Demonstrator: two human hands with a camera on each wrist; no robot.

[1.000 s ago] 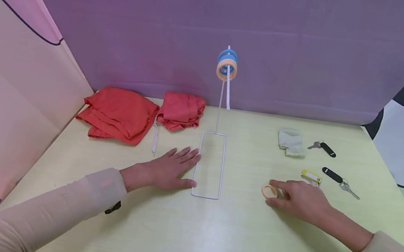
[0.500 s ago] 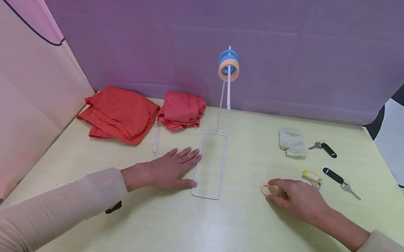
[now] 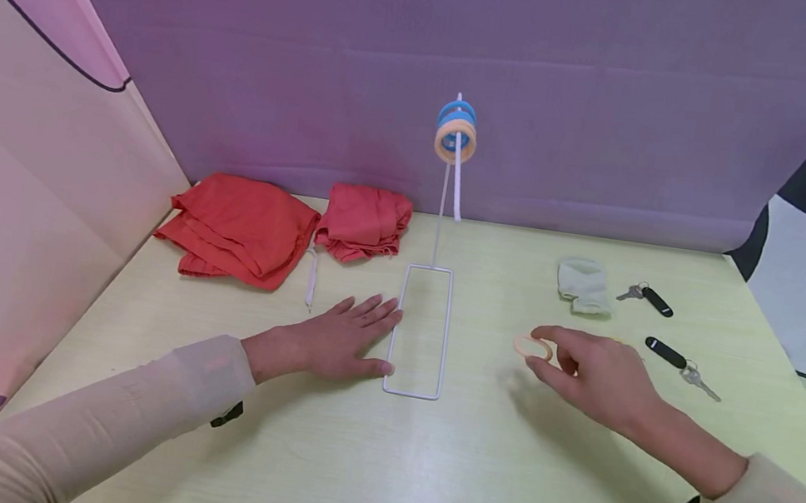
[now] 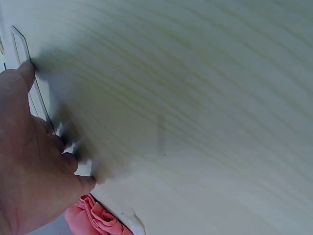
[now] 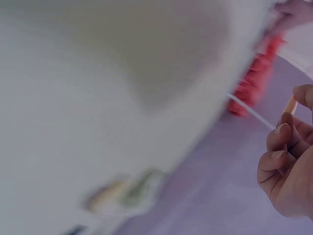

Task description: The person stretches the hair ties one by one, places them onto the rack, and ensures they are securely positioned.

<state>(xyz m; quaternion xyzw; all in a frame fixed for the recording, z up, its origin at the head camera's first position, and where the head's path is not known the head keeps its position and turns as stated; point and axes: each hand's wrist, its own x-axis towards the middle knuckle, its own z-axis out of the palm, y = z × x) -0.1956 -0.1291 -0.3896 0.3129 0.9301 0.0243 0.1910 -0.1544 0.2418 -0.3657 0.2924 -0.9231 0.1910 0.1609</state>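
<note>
Currently right hand (image 3: 595, 374) is pinching a peach ring (image 3: 533, 348) between thumb and fingers (image 3: 551, 333), holding it just above the worktop (image 3: 468, 461), right of the wire stand (image 3: 421, 329). Left hand (image 3: 331, 342) is lying flat, fingers straight, touching the left edge of the stand's base frame. Two rings (image 3: 455, 134) are hanging at the stand's top. Red cloths (image 3: 240, 225) are sitting far left; sock (image 3: 582, 285) and keys (image 3: 670, 353) far right.
</note>
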